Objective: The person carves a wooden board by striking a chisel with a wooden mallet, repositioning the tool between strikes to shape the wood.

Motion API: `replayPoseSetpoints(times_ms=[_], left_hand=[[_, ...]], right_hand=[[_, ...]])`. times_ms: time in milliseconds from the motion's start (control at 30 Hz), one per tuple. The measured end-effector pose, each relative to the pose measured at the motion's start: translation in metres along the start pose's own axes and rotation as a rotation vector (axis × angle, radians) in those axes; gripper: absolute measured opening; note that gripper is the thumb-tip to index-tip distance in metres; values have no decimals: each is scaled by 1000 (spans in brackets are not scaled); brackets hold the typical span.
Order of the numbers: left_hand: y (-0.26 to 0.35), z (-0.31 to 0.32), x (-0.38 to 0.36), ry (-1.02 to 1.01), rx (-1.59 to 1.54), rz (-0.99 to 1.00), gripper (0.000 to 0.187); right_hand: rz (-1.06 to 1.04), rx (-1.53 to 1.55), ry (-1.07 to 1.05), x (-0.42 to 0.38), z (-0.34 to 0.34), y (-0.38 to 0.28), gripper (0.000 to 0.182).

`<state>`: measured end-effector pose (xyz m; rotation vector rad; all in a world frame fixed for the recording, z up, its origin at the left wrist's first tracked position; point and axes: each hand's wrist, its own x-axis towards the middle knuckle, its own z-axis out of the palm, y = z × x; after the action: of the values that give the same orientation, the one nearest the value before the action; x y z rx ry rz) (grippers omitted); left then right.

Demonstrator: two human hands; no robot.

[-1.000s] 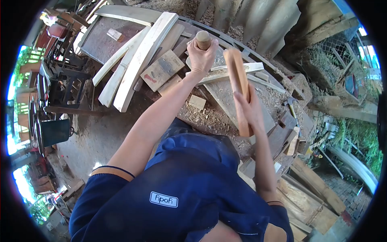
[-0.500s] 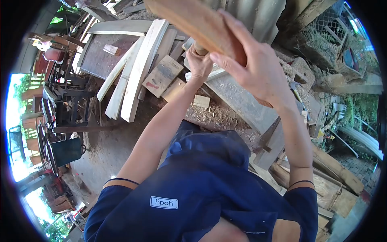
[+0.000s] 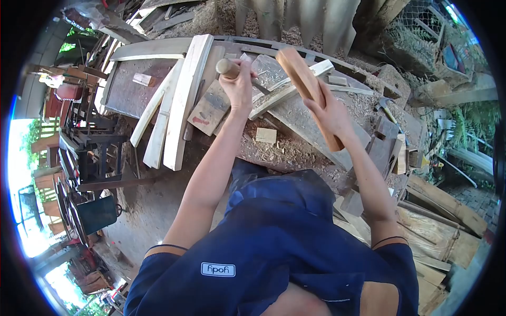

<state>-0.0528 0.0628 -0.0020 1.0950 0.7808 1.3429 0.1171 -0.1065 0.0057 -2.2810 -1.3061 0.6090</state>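
My left hand [image 3: 240,84] is closed around the round wooden handle of a chisel [image 3: 227,67], whose blade points down at a pale strip of wood [image 3: 295,84] lying on the bench [image 3: 311,126]. My right hand [image 3: 329,113] grips a long brown wooden mallet block [image 3: 305,89], held slanted above the strip, its upper end near the chisel. Wood chips are scattered over the bench under both hands.
Several pale curved planks [image 3: 179,105] lean at the left beside a grey board [image 3: 134,79]. A small wooden block [image 3: 266,135] lies on the shavings. A hammer [image 3: 387,108] rests at the right. Dark metal frames [image 3: 84,142] and a bucket [image 3: 97,213] stand at the far left.
The mallet block, raised high close to the camera half a second ago, has swung back down near the chisel. My left hand with the chisel has shifted slightly left.
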Motion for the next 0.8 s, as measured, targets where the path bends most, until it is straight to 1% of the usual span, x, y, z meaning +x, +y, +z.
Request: replayPoseSetpoints(times_ms=[33, 67, 133, 200, 300, 367, 433, 500, 533, 600, 633, 700, 733, 767, 800], left_hand=[[0, -2, 3, 50, -11, -9, 15], [0, -4, 5, 54, -40, 21, 18], [1, -6, 8, 55, -46, -4, 19], [1, -9, 16, 53, -50, -21, 20], [-5, -12, 27, 43, -130, -51, 21], [-14, -22, 39, 204, -236, -175, 22], [-29, -41, 44, 407, -277, -293, 26], [-52, -62, 42, 673, -290, -462, 27], [-53, -66, 38, 662, -288, -467, 27], [-54, -68, 29, 772, -282, -524, 26], [-55, -64, 29, 772, -278, -534, 26], [-49, -53, 41, 644, -327, -335, 25], [-32, -37, 43, 552, -244, -289, 24], [-25, -25, 44, 419, -211, -207, 22], [-12, -8, 43, 369, -189, -172, 22]], right_hand=[[2, 0, 1, -3, 12, 15, 79], [-4, 18, 11, -8, 23, 28, 81], [-11, 37, 20, -17, 27, 30, 82], [87, 30, -16, -19, 32, 24, 80], [102, 48, -18, -19, 34, 23, 80], [111, 35, -16, -21, 33, 20, 80], [123, 25, -13, -22, 34, 20, 80], [117, 7, -9, -22, 40, 22, 80], [125, 10, -1, -22, 39, 20, 80], [152, 23, -30, -24, 38, 17, 80], [161, 21, -35, -25, 39, 19, 80], [156, 33, -30, -24, 42, 19, 80], [148, 31, -40, -23, 44, 20, 80], [130, 50, -14, -23, 47, 23, 80], [116, 69, 13, -22, 48, 24, 80]])
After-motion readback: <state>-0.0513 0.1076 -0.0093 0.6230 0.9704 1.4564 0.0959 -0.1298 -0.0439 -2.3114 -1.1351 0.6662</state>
